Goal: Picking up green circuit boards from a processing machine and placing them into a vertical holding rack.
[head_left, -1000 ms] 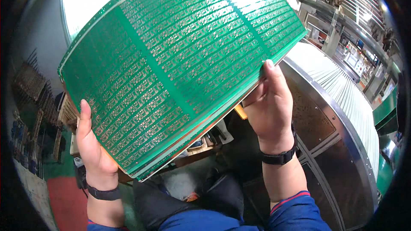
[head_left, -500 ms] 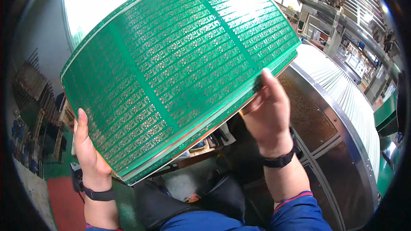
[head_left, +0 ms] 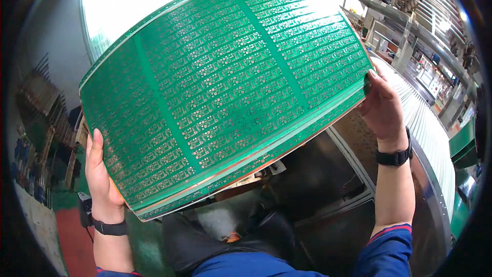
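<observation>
A stack of large green circuit board panels point(head_left: 220, 87) is held up before me, tilted, its lower edges slightly fanned out. Rows of small copper-coloured patterns cover the top panel, and a bright glare washes over its upper right. My left hand point(head_left: 101, 174) grips the left edge near the lower left corner, thumb on top and fingers hidden beneath. At the right end, my right hand point(head_left: 383, 105) is closed round the lower right corner, with the thumb on the edge and the other fingers under the stack.
To the right stands a metal-framed machine with a long row of white slats point(head_left: 417, 118). Behind it are metal racks point(head_left: 405, 18). A bright white surface point(head_left: 154, 0) lies beyond the panels. Wooden racks point(head_left: 46, 102) stand at far left.
My right hand has slid along the lower edge to the right corner of the stack. The panels have shifted a little rightward, while my left hand keeps its hold.
</observation>
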### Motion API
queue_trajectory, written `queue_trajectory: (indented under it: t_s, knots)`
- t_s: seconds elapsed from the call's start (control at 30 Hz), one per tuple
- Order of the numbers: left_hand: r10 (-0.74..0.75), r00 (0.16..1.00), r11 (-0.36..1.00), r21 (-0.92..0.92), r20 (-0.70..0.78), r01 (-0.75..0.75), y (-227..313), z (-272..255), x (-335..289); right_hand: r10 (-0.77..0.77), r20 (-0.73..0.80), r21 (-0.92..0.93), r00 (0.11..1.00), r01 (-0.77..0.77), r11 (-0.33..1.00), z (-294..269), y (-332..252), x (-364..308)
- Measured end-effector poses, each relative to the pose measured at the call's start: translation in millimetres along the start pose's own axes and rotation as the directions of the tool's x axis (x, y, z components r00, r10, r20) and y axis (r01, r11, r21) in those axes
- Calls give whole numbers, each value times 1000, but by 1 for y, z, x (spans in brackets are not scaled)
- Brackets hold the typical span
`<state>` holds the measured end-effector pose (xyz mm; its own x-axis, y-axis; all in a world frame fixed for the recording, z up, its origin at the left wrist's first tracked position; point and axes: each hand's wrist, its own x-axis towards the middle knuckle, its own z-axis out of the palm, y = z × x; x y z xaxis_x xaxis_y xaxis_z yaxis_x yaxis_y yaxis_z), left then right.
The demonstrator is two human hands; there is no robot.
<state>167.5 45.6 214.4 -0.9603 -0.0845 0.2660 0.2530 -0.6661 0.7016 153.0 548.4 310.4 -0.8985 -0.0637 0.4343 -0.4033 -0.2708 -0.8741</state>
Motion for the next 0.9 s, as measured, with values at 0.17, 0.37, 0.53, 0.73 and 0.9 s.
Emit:
queue_trajectory:
  t_s: [0.17,0.37,0.53,0.73,0.9]
  knots:
    - [-38,999,998,-42,20,39,-3,3,3,50,-37,81,998,-47,996,-16,5,3]
    - [-7,999,999,41,-32,9,0,-6,2,101,-5,48,995,-100,994,-22,7,1]
    - [1,999,998,70,-42,2,4,-5,0,126,60,-44,990,-123,991,-24,5,-5]
    - [79,997,981,180,-26,-73,9,-13,2,70,114,-224,991,-43,974,-8,-8,-10]
    - [231,973,924,315,-2,-218,34,-21,15,-3,124,-220,992,30,975,-14,-14,5]
